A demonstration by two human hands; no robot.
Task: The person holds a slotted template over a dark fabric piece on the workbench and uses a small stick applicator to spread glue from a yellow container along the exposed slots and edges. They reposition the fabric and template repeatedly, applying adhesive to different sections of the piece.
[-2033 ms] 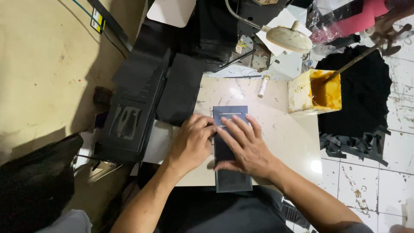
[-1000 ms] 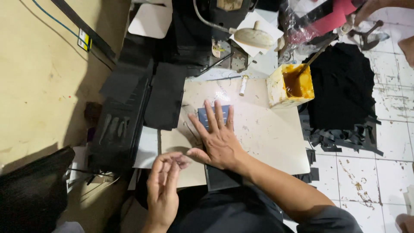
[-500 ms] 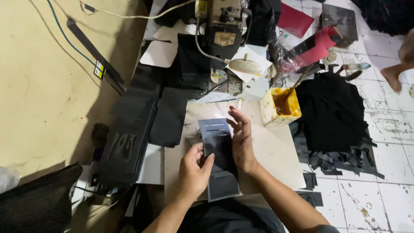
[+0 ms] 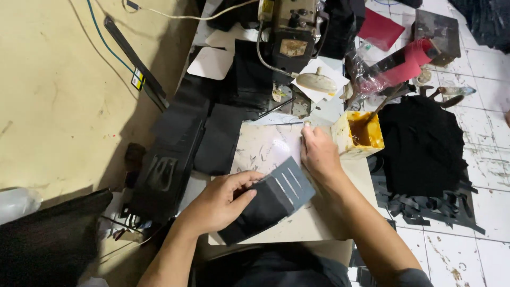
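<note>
My left hand [image 4: 220, 202] holds a dark leather panel [image 4: 276, 199] with three pale slots, lifted at a slant above the pale work board [image 4: 265, 146]. My right hand [image 4: 320, 155] is stretched to the board's far edge. Its fingertips are closed on a small pale tube [image 4: 307, 124], right beside a yellow-stained glue tub [image 4: 361, 133] with a stick standing in it.
Black leather pieces [image 4: 218, 138] lie left of the board, and a heap of black material and offcuts [image 4: 425, 143] lies on the tiled floor to the right. A sewing machine [image 4: 292, 32], white card shapes [image 4: 212, 61] and a red roll [image 4: 404, 61] are at the back.
My right hand has left the leather panel and reached out to the small tube by the glue tub. My left hand has lifted and turned the panel. The view has shifted.
</note>
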